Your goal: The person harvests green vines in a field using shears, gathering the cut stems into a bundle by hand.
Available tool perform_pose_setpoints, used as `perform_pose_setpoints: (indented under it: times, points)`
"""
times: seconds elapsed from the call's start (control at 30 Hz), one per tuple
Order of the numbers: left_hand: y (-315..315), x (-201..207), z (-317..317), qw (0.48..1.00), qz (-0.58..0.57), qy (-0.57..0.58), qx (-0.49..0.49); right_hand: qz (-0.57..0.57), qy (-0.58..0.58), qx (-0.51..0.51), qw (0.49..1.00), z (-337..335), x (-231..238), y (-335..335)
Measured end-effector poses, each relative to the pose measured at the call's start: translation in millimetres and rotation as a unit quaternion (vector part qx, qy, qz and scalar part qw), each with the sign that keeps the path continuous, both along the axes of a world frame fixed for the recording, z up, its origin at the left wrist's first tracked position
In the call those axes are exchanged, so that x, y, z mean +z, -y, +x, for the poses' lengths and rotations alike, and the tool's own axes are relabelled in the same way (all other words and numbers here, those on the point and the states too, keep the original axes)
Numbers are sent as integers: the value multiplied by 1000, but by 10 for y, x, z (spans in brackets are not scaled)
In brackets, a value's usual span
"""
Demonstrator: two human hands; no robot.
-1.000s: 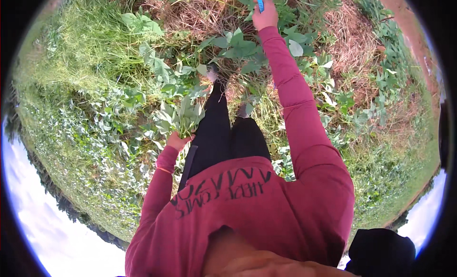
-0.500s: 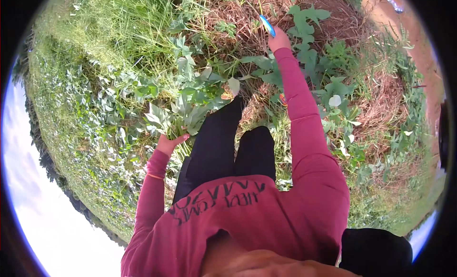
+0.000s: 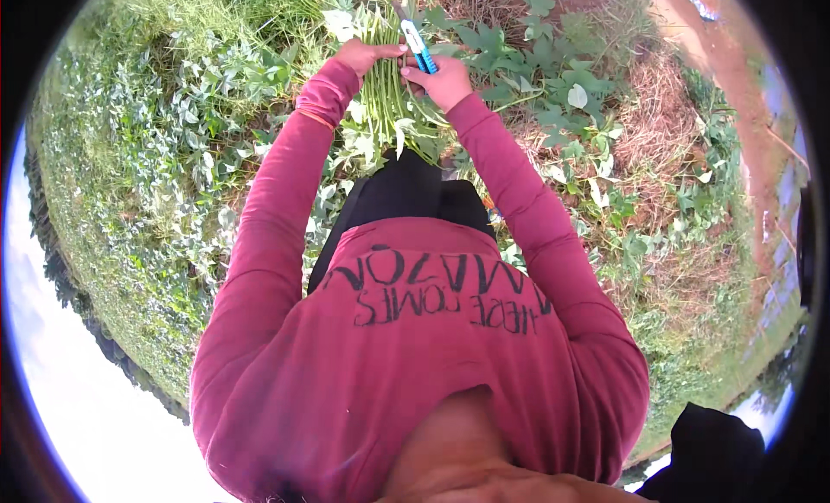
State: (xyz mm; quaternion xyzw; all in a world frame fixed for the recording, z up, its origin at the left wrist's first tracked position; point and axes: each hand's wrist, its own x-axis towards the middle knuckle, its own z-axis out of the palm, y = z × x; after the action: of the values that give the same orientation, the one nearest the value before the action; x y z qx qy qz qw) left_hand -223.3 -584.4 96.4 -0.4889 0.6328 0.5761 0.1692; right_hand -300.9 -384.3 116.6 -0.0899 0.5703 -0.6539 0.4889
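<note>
Both hands meet in front of me, at the top of the head view. My left hand [image 3: 367,57] is closed round a thick bundle of long green leafy stems [image 3: 381,96], its thumb lying across them. The stems hang toward my dark-trousered legs, with leaves at the lower end. On the bundle's right side, my right hand [image 3: 443,81] grips a blue and white cutter knife [image 3: 415,41]. Its narrow blade points up and away from me, close beside the stems. My right fingers are near or against the bundle; whether they also hold a stem I cannot tell.
Low broad-leaved vines [image 3: 173,166] cover the ground on the left, with taller grass [image 3: 194,36] beyond. To the right lie leafy plants [image 3: 497,57] and dry straw [image 3: 661,114]. A bare earth path [image 3: 731,70] curves along the far right.
My left hand has lifted the stem bundle up and forward from beside my leg. My right hand has swung left with the knife from the plants to the bundle.
</note>
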Motion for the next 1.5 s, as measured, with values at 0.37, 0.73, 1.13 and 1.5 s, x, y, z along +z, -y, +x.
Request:
perform_pose_setpoints:
  times: [0.37, 0.73, 1.13, 1.5]
  points:
    - [-261, 500, 1397, 895, 327, -225, 205, 256, -475, 166, 825, -271, 764, -855]
    - [-914, 1150, 1239, 927, 262, -251, 98, 115, -361, 83, 922, -69, 1041, -725]
    - [-2571, 1770, -264, 913, 218, -332, -89, 100, -206, -270, 935, 313, 1559, -2227]
    - [-3034, 2003, -897, 860, 333, -255, -293, 357, -448, -643, 509, 922, 2676, -4146]
